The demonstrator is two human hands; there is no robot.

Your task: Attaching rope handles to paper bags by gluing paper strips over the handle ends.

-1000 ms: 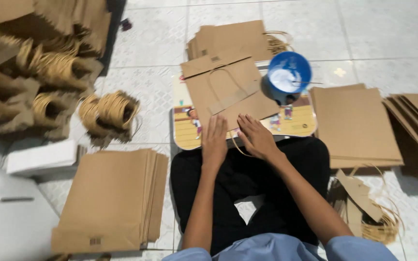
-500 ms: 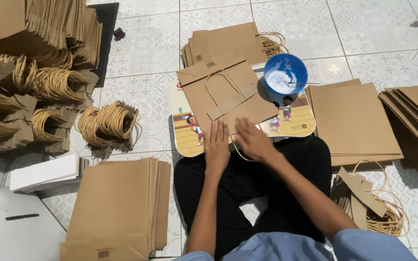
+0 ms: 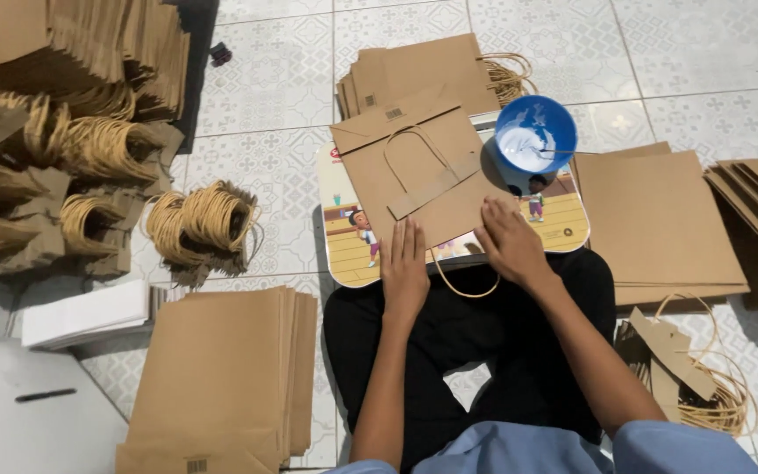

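Note:
A brown paper bag (image 3: 414,162) lies flat on a small colourful lap table (image 3: 348,237) in front of me. A cord handle with a paper strip (image 3: 436,186) lies across the bag's face. My left hand (image 3: 405,272) presses flat on the bag's near edge, fingers together. My right hand (image 3: 509,244) rests on the bag's near right corner, fingers spread on the paper. A second loop of cord (image 3: 462,285) hangs below the table edge between my hands. A blue bowl (image 3: 534,136) with white paste stands on the table's far right.
Stacks of flat brown bags lie at the near left (image 3: 221,377), the right (image 3: 660,224) and behind the table (image 3: 414,70). Bundles of cord handles (image 3: 208,219) pile up at the left. Loose handles (image 3: 704,386) lie by my right knee. White sheets (image 3: 85,312) sit at the left.
The view has shifted downward and steadied. Both hands have stayed on the bag's near edge, my right hand sliding slightly right along it.

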